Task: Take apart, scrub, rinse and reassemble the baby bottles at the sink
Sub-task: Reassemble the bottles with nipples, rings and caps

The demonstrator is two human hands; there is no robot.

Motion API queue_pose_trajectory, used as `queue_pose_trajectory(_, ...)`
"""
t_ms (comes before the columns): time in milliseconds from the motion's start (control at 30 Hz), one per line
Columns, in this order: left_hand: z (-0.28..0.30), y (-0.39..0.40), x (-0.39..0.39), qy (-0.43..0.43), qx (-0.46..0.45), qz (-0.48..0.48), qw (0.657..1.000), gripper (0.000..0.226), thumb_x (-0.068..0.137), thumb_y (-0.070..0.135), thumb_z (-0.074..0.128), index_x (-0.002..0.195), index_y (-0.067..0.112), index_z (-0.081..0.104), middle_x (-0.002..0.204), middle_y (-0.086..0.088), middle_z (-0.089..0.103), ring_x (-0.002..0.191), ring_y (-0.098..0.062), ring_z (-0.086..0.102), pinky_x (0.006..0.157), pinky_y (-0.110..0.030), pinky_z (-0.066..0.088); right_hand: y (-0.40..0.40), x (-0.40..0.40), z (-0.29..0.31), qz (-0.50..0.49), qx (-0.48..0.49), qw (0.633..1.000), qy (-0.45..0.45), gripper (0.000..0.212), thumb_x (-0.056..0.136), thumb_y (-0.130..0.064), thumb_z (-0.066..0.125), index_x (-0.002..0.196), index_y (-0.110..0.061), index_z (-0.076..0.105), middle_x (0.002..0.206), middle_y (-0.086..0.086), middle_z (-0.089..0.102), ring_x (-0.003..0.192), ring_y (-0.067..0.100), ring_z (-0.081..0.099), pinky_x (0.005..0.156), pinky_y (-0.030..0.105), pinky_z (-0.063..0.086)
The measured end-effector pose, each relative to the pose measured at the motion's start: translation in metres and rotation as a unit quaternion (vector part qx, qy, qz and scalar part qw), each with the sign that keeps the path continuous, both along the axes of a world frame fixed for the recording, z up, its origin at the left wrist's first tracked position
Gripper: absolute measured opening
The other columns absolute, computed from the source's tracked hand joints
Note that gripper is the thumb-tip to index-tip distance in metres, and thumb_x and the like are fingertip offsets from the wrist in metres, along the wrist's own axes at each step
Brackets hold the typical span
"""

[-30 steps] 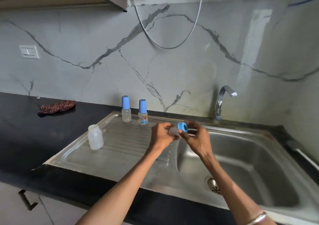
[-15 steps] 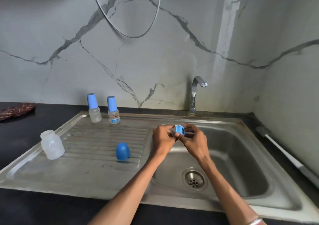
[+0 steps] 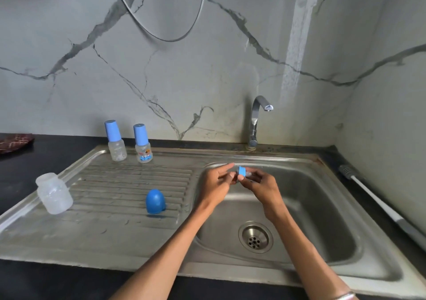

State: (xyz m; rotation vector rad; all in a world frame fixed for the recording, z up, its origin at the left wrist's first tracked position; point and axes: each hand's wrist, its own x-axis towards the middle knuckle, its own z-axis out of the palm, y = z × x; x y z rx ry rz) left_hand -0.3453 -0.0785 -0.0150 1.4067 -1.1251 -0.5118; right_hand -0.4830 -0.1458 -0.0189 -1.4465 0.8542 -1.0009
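Over the left edge of the sink basin (image 3: 322, 219), both hands meet on a small blue collar ring (image 3: 242, 170) with a clear teat in it. My right hand (image 3: 260, 184) pinches the ring and teat. My left hand (image 3: 215, 183) touches its near side, index finger stretched out, other fingers curled. An open clear bottle body (image 3: 54, 193) stands at the drainboard's left edge. A blue dome cap (image 3: 155, 201) rests on the drainboard (image 3: 115, 230). Two capped baby bottles (image 3: 115, 140) (image 3: 142, 144) stand at the back.
A chrome tap (image 3: 257, 120) rises behind the basin, with no water running. A drain strainer (image 3: 255, 237) sits in the basin floor. A bottle brush with a white handle (image 3: 373, 198) lies on the black counter at right. A patterned cloth (image 3: 15, 142) lies far left.
The view has dropped and swung right, bringing the blue cap and drain into sight. My hands stay together on the ring; the left index finger has straightened.
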Motion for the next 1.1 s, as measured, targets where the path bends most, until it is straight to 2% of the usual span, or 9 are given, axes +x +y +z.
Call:
queue_pose_trajectory(100,0.001,0.0,0.001,0.075,-0.04,0.01,0.996,0.025,0.092,0.0,0.066,0.116,0.004,0.071,0.102,-0.011,0.075,0.082,-0.012,0.073,0.081,-0.027,0.059,0.004,0.003,0.001,0.073,0.049,0.995,-0.056,0.03,0.086,-0.006,0.074,0.116,-0.004,0.068,0.101,0.01,0.076,0.094,0.014,0.072,0.082,0.018,0.052)
queue_pose_trajectory(200,-0.001,0.003,0.003,0.1,-0.023,-0.002,0.995,0.021,0.086,0.003,0.074,0.106,0.009,0.077,0.1,-0.005,0.077,0.091,-0.018,0.073,0.085,-0.032,0.059,0.004,0.003,-0.001,0.096,0.047,0.993,-0.045,0.034,0.084,-0.01,0.077,0.117,-0.004,0.069,0.104,0.013,0.075,0.101,0.02,0.072,0.091,0.025,0.053)
queue_pose_trajectory(333,0.005,0.008,0.005,0.248,0.059,-0.07,0.964,0.026,0.093,0.001,0.064,0.119,0.004,0.067,0.111,-0.017,0.071,0.104,-0.033,0.069,0.087,-0.041,0.06,0.004,0.002,0.002,0.091,0.004,0.996,0.012,0.03,0.084,-0.012,0.078,0.114,-0.009,0.072,0.102,0.006,0.076,0.102,0.018,0.071,0.088,0.022,0.054)
queue_pose_trajectory(400,0.01,0.01,0.004,0.308,0.078,-0.101,0.943,0.029,0.097,0.002,0.059,0.125,0.002,0.063,0.117,-0.023,0.068,0.101,-0.031,0.067,0.084,-0.038,0.061,0.005,0.003,0.004,0.083,-0.009,0.996,0.024,0.031,0.081,-0.012,0.08,0.111,-0.011,0.074,0.098,0.004,0.077,0.097,0.016,0.072,0.085,0.022,0.054)
queue_pose_trajectory(533,0.013,0.012,0.006,0.39,0.091,-0.134,0.906,0.032,0.098,0.008,0.056,0.127,-0.003,0.061,0.123,-0.025,0.065,0.096,-0.023,0.067,0.081,-0.031,0.061,0.006,0.001,0.008,0.093,-0.028,0.995,0.026,0.031,0.079,-0.012,0.082,0.109,-0.014,0.076,0.099,0.002,0.077,0.098,0.015,0.072,0.091,0.029,0.055)
queue_pose_trajectory(700,0.015,0.014,0.007,0.498,0.076,-0.139,0.853,0.017,0.093,0.01,0.061,0.101,-0.004,0.068,0.098,-0.019,0.069,0.085,-0.022,0.068,0.07,-0.028,0.061,0.011,-0.001,0.011,0.147,0.011,0.987,-0.068,0.026,0.089,-0.008,0.068,0.114,-0.003,0.072,0.114,0.006,0.074,0.113,0.018,0.067,0.099,0.026,0.05)
queue_pose_trajectory(833,0.017,0.019,0.001,0.527,0.066,-0.146,0.834,0.016,0.093,0.006,0.061,0.092,-0.003,0.074,0.093,-0.023,0.072,0.085,-0.026,0.07,0.078,-0.033,0.06,0.01,-0.004,0.016,0.142,-0.002,0.988,-0.067,0.026,0.088,-0.007,0.07,0.113,-0.005,0.073,0.111,0.007,0.075,0.111,0.019,0.068,0.099,0.03,0.051)
queue_pose_trajectory(1000,0.016,0.016,0.0,0.54,0.063,-0.146,0.827,0.015,0.095,0.006,0.058,0.099,-0.005,0.068,0.094,-0.022,0.073,0.082,-0.024,0.074,0.08,-0.033,0.06,0.013,-0.001,0.02,0.073,-0.084,0.994,-0.019,0.02,0.088,-0.003,0.07,0.105,-0.011,0.078,0.1,0.0,0.077,0.1,0.013,0.072,0.094,0.03,0.055)
queue_pose_trajectory(1100,0.016,0.014,-0.001,0.523,0.068,-0.151,0.836,0.023,0.093,0.008,0.059,0.084,-0.003,0.077,0.093,-0.019,0.074,0.085,-0.021,0.072,0.081,-0.03,0.06,0.016,0.004,0.021,0.055,-0.103,0.993,-0.015,0.023,0.089,0.004,0.066,0.1,-0.012,0.079,0.096,-0.002,0.078,0.096,0.012,0.073,0.092,0.03,0.056)
